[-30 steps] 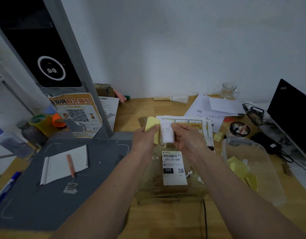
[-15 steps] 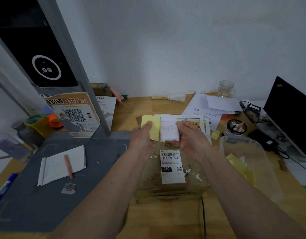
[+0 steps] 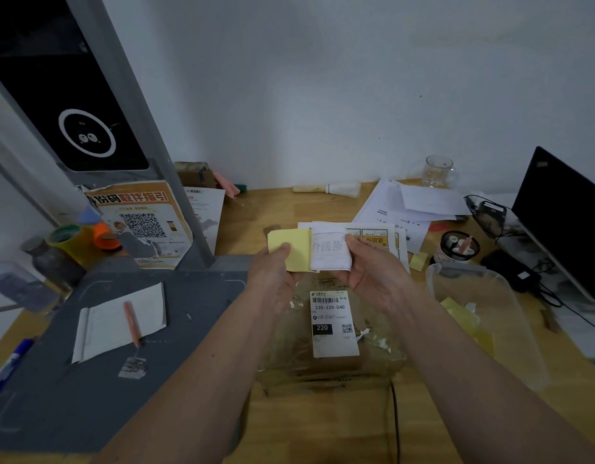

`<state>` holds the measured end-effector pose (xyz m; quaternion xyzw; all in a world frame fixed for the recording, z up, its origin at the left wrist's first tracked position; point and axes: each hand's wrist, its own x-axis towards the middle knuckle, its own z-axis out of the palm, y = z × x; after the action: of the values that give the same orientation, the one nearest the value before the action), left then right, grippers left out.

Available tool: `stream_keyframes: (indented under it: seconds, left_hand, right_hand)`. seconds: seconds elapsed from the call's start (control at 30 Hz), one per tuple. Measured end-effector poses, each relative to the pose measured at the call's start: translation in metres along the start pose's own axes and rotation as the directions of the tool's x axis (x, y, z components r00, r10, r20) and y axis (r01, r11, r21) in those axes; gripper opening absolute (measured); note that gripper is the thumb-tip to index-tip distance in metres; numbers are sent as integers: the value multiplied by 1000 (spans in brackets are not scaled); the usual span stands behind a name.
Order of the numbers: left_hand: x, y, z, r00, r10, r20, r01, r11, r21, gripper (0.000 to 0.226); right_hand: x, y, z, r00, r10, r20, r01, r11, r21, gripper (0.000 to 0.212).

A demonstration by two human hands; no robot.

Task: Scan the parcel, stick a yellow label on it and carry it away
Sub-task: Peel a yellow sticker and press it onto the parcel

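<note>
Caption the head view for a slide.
Both hands peel a yellow label from its white backing above the parcel.

The parcel [image 3: 333, 349] lies flat on the wooden desk, a brownish packet wrapped in clear, crinkled plastic, with a white shipping slip [image 3: 334, 323] stuck on top (barcode, "220-220-C40", a black "220" box, a small QR code). Held in the air just above its far end, the yellow label [image 3: 298, 246] seems partly peeled from its white backing sheet [image 3: 329, 251], which shows faint reversed print.
</note>
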<state>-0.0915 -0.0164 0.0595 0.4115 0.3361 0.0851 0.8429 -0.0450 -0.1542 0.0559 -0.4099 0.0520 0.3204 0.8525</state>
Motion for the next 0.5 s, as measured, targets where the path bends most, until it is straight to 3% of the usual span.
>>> stream_keyframes:
  seconds: [0.1, 0.27, 0.5]
  left_hand:
    - [3, -1, -1, 999, 24, 30, -25, 1000, 19, 28]
    - [7, -7, 5, 1000, 20, 13, -21, 997, 73, 16]
    - [13, -29, 24, 999, -31, -35, 36, 985, 167, 30]
  right_hand:
    - [-2, -2, -2, 1000, 8, -1, -8, 1000, 8, 22]
    - [-2, -7, -14, 999, 5, -54, -4, 1000, 5, 30]
    - [-7, -20, -46, 974, -69, -217, 49, 994, -94, 27]
